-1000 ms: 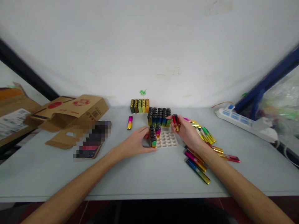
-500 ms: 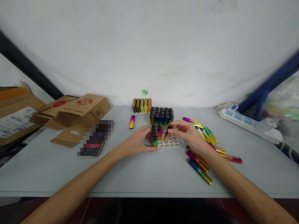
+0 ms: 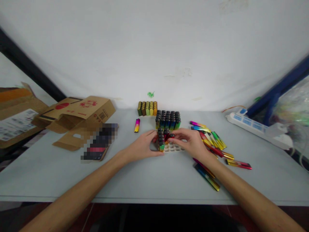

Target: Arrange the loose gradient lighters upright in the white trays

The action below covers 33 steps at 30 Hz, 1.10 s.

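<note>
- Tray (image 3: 172,149), between left hand (image 3: 142,146) and right hand (image 3: 190,141): pale, matt, plastic-looking.
- Loose lighters (image 3: 219,140), right of the right hand: glossy, metallic-looking.
- Carton (image 3: 90,108), left of the left hand: matt cardboard.
- Power strip (image 3: 258,129), well right of the right hand: smooth plastic.
- Tabletop (image 3: 154,180), beneath both: smooth, dull.

Red lighter (image 3: 172,136) with its lower part out of sight behind right hand (image 3: 190,140)
</note>
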Each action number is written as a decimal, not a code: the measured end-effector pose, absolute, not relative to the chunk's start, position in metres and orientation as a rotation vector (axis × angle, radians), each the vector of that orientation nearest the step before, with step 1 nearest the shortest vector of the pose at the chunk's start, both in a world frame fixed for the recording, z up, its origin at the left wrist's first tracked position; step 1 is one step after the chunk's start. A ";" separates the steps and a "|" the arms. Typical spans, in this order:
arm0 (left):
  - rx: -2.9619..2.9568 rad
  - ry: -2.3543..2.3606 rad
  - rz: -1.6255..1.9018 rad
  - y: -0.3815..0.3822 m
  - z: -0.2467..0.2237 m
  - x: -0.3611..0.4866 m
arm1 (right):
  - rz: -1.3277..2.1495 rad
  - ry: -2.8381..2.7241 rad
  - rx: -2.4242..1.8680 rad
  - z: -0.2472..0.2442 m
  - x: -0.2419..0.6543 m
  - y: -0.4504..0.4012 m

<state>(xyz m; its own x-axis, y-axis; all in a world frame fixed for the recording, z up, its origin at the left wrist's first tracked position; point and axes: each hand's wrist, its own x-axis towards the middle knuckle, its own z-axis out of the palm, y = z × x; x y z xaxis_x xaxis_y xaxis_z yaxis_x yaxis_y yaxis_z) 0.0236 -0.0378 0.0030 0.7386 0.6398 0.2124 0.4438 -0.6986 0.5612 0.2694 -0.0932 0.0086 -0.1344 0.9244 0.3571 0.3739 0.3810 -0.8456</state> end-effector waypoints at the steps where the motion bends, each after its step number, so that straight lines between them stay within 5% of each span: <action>1: 2.459 0.818 0.548 -0.038 0.003 0.024 | 0.722 -1.738 -1.154 0.011 0.270 -0.093; 22: 2.468 0.864 0.536 -0.037 0.005 0.024 | 0.534 -1.912 -1.273 0.019 0.269 -0.096; 33: 2.458 0.880 0.534 -0.039 0.008 0.024 | -0.042 -1.967 -1.840 -0.003 0.376 -0.054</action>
<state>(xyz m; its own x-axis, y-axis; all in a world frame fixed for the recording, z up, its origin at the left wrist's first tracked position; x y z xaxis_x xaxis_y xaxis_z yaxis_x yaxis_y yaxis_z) 0.0239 -0.0386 0.0079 0.7184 0.6670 0.1976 0.4831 -0.6827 0.5483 0.3763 -0.0545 -0.0033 -0.0142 0.9417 0.3362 0.9552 0.1122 -0.2740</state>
